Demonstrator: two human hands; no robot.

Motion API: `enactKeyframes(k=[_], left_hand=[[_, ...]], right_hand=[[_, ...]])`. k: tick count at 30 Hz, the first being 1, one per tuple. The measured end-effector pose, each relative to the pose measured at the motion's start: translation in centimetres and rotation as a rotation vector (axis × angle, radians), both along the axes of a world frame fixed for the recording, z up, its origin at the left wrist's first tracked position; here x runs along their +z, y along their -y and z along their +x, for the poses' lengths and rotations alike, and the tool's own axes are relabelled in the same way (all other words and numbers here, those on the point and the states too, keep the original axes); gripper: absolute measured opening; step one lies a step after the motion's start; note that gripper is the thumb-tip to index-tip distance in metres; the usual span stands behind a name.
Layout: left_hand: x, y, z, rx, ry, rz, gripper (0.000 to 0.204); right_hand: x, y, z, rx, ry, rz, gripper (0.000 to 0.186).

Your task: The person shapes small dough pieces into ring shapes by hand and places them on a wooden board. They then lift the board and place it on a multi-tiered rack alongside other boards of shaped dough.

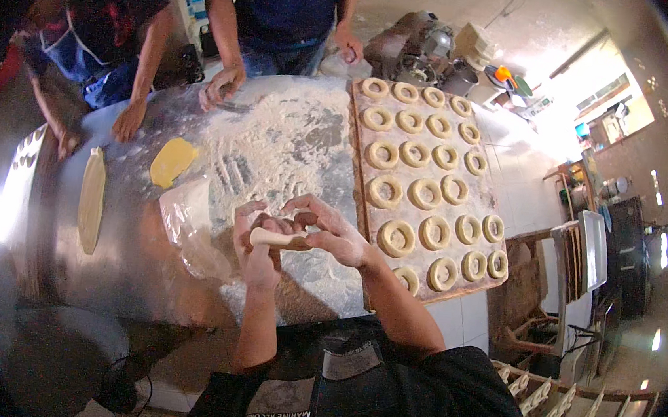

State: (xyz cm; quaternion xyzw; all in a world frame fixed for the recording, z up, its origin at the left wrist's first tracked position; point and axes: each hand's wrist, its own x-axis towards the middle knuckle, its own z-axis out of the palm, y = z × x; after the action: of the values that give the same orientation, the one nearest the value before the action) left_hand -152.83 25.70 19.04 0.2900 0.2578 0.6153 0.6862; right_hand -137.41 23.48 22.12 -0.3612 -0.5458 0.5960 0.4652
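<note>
The left hand point(250, 237) and the right hand point(333, 234) hold a piece of dough point(277, 239) between them above the table point(126, 270), fingers bent in toward each other. Taking the piece as the clock's centre, the left hand grips its end at 9 o'clock and the right hand its end at 3 o'clock; the gap between the palms is narrow. It is hard to tell whether the piece touches anything besides the hands. Scattered flour point(265, 135) spreads out at 12 o'clock, and at 2 o'clock a board point(391, 209) bears rows of dough rings point(425, 193). A clear plastic bag point(189, 216) lies near the left hand at 9 o'clock, with a yellow slab point(173, 161) at 10 o'clock. Well apart, just past 9 o'clock, lies a long dough strip point(91, 202). One co-worker point(292, 10) stands at 12 o'clock, another point(115, 26) between 10 and 11.
</note>
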Motion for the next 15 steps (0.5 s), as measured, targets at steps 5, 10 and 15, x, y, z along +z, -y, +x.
enactKeyframes(k=[5,10,15], left_hand=[[-1.8,0.5,0.7,-0.023,-0.2,0.257,0.019],[-0.3,2.0,4.3,-0.02,-0.81,0.242,0.039],[-0.1,3.8,10.5,0.059,-0.564,0.406,0.054]], right_hand=[[0.0,0.7,-0.4,-0.411,0.282,0.009,0.039],[1.6,1.9,2.1,-0.265,0.26,-0.114,0.05],[1.8,4.3,7.7,-0.277,-0.269,-0.073,0.065]])
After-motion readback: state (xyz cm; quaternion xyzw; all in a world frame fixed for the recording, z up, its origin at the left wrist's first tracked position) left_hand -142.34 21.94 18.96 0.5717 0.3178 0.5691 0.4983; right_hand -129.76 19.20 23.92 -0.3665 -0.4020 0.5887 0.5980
